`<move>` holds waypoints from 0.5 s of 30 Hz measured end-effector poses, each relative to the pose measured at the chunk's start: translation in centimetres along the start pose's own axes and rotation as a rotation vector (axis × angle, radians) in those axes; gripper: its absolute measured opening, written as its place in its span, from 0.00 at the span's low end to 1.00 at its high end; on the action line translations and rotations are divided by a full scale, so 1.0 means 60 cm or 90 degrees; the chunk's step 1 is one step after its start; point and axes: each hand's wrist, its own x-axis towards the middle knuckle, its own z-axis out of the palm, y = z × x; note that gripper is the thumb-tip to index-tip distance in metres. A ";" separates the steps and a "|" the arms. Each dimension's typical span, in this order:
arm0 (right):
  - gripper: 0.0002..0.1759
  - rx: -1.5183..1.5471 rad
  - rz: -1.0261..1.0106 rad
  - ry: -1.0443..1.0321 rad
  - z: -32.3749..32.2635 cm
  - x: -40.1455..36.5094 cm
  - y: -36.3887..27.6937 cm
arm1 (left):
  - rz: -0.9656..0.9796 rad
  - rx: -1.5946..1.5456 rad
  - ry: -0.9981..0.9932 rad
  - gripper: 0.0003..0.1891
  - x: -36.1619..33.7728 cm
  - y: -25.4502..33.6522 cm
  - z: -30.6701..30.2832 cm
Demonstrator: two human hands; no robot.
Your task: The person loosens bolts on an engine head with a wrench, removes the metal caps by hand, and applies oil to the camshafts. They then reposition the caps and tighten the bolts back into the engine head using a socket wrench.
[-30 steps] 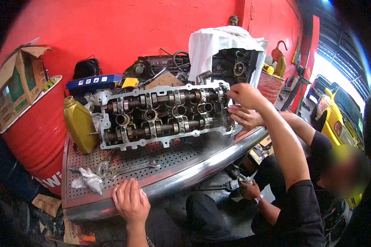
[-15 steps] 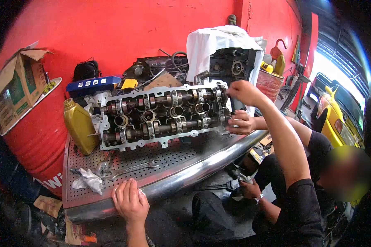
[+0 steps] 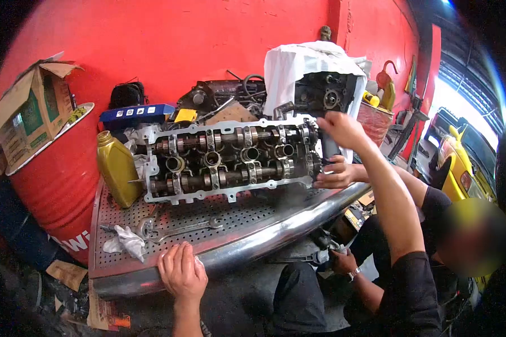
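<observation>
Nearest to me, at the bottom of the frame left of centre, my left hand (image 3: 183, 275) lies open, palm down, on the chrome rim (image 3: 264, 236) of the worktop (image 3: 247, 213). Its fingers point up the frame toward the perforated plate. Just above it a crumpled white rag (image 3: 126, 241) lies beside the wrenches (image 3: 185, 227), all flat on the plate.

Low on the right a co-worker crouches beside the worktop. The co-worker's lower hand (image 3: 343, 261), with a watch at the wrist, sits under the rim on something small that I cannot make out.

In the middle of the frame the cylinder head (image 3: 230, 157) stands on the worktop, tipped so that its two camshafts face me and run left to right. The co-worker's upper hand (image 3: 333, 175) touches its lower right corner. My right hand (image 3: 343, 129) is at the upper right corner, fingers curled at the end of the upper camshaft; I cannot tell whether they clamp anything.

A gold oil bottle (image 3: 117, 168) stands upright just beside the head's left end. Behind the head lie a blue case (image 3: 135, 112) and an engine block (image 3: 326, 95) under a white cloth (image 3: 303, 62).

At the left a red drum (image 3: 56, 185) carries an open cardboard box (image 3: 31, 118). A red wall (image 3: 180, 45) closes the back, and a yellow car (image 3: 461, 163) shows at the far right edge
</observation>
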 end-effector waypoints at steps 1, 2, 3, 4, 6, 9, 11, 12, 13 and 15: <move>0.28 -0.011 0.003 -0.016 -0.003 0.016 -0.006 | 0.002 -0.005 0.001 0.18 0.001 0.002 0.000; 0.30 -0.019 0.006 -0.031 -0.004 0.031 -0.010 | 0.004 -0.008 0.002 0.18 0.002 0.003 -0.002; 0.28 -0.047 -0.011 -0.049 0.020 0.054 0.002 | 0.006 -0.011 0.000 0.18 0.001 0.002 -0.006; 0.26 -0.078 -0.060 -0.075 0.044 0.076 0.013 | 0.007 -0.007 0.000 0.18 0.000 0.001 -0.006; 0.23 -0.145 -0.162 -0.126 0.075 0.109 0.029 | 0.005 -0.001 0.006 0.17 0.000 0.000 -0.002; 0.21 -0.108 -0.087 -0.090 0.067 0.086 0.006 | 0.011 0.002 0.010 0.18 0.000 0.001 -0.004; 0.19 -0.107 -0.052 -0.074 0.047 0.044 -0.011 | 0.014 0.009 0.010 0.18 0.001 0.002 -0.002; 0.17 -0.113 -0.042 -0.072 0.043 0.017 -0.016 | 0.016 0.012 0.007 0.18 0.000 0.000 -0.002; 0.16 -0.104 -0.065 -0.082 0.037 -0.007 -0.010 | 0.018 0.007 0.004 0.18 -0.002 -0.001 -0.002; 0.18 -0.057 -0.049 -0.032 0.005 -0.019 -0.012 | 0.010 0.006 0.011 0.17 -0.001 -0.001 0.000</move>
